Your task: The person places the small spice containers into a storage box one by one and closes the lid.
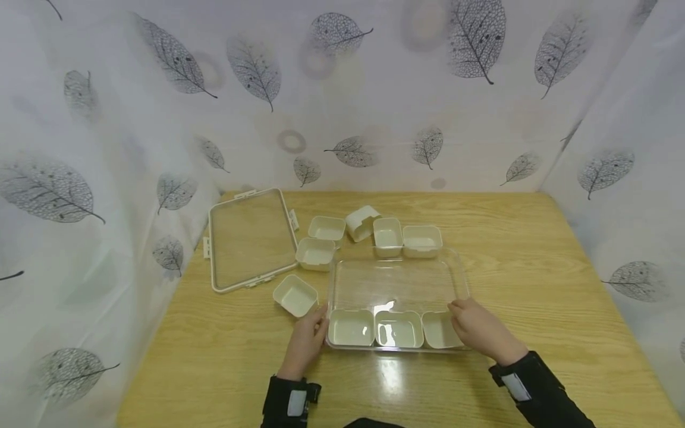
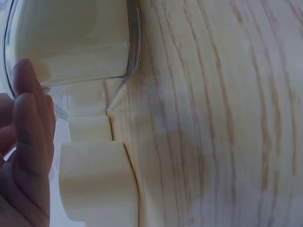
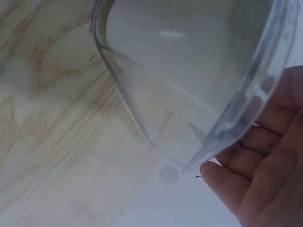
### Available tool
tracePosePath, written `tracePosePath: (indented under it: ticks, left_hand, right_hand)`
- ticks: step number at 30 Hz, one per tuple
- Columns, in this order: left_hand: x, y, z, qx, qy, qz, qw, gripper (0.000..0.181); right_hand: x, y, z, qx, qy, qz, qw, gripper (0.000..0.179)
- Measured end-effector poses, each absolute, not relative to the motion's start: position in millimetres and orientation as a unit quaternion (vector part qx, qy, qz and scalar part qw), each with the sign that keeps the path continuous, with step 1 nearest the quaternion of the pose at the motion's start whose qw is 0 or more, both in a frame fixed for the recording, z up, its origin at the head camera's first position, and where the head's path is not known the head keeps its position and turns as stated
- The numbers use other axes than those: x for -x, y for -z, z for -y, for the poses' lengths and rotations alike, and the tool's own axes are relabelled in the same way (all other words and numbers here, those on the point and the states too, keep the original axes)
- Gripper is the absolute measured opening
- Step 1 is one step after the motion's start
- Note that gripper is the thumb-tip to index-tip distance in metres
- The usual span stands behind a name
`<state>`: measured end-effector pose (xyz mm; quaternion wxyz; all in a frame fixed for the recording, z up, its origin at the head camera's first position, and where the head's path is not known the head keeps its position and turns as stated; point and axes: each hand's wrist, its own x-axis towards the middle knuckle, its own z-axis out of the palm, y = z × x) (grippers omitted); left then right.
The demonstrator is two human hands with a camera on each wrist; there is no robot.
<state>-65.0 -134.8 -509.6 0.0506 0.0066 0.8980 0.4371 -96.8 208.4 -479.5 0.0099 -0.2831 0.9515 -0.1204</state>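
One clear box (image 1: 396, 279), on table (image 1: 535, 309), three cups (image 1: 398, 329) along its near side. Left hand (image 1: 307, 342), fingers extended, touching its left end; right hand (image 1: 484, 330) grasping its right rim. Loose cups (image 1: 295, 295), six; lid (image 1: 254, 241), one.

Left grip (image 1: 307, 337), fingers straight; right grip (image 1: 486, 331), fingers curled (forearms (image 1: 551, 397) angled inward)

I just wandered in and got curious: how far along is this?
Apparently done: three cups line the near row of the clear box. In hand: right fingers grip its rim, left hand at its side. Probably left: six cups outside, plus the lid, lying apart.
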Motion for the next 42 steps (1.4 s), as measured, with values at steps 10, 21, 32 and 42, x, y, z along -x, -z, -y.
tracePosePath:
  ticks: [10, 21, 32, 42]
  left_hand:
    - [64.0, 509.0, 134.3, -0.016, -0.436, -0.899, 0.035, 0.035]
    - [63.0, 508.9, 134.1, -0.016, -0.445, -0.894, 0.037, 0.034]
    - [63.7, 508.7, 135.1, -0.015, -0.447, -0.893, 0.044, 0.035]
    - [63.8, 508.4, 135.2, -0.014, -0.463, -0.885, 0.046, 0.035]
  right_hand:
    - [88.5, 479.6, -208.6, 0.266, 0.116, -0.957, 0.009, 0.025]
    - [84.3, 477.1, -213.2, 0.215, 0.207, -0.954, 0.008, 0.029]
    - [86.4, 483.5, -224.1, 0.067, 0.323, -0.944, -0.014, 0.031]
    - [91.4, 494.0, -223.8, 0.011, 0.355, -0.935, 0.023, 0.037]
